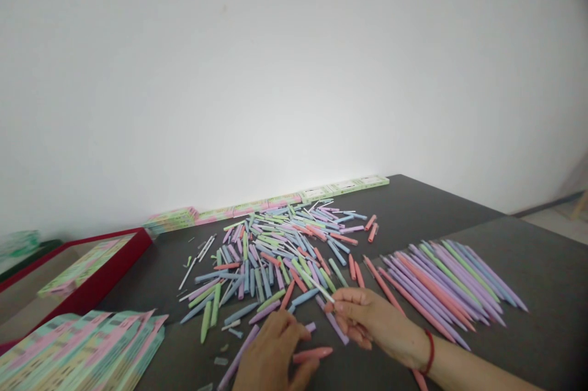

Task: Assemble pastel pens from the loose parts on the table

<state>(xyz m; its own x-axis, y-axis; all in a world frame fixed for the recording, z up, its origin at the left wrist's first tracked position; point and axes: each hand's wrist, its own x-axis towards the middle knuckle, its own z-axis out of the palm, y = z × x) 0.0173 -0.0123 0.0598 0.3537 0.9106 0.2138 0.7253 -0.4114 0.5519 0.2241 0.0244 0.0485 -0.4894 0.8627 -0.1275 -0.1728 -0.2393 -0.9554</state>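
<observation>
Pinches white stick (325,293) between thumb and fingers of right hand (376,320), at near right edge of pile of loose pen parts (266,256), angled up-left toward pile. Holds left hand (271,348) low at desk (184,345), thumb and forefinger part-open around red pen part (316,353); cannot tell if gripped or just lying there. Also shows short purple piece (311,327) right by left fingertips. Wears red cord (430,351) on right wrist. Spreads across mid-desk in green, blue, purple and red tubes, mixed with thin white sticks. Has long pens (441,287) laid side by side to right of pile, mostly purple. Shows flat boxes (285,200) in row along wall (294,72), red box (110,279) at left with printed packs (82,265) inside, fanned packs (92,348) nearer.
</observation>
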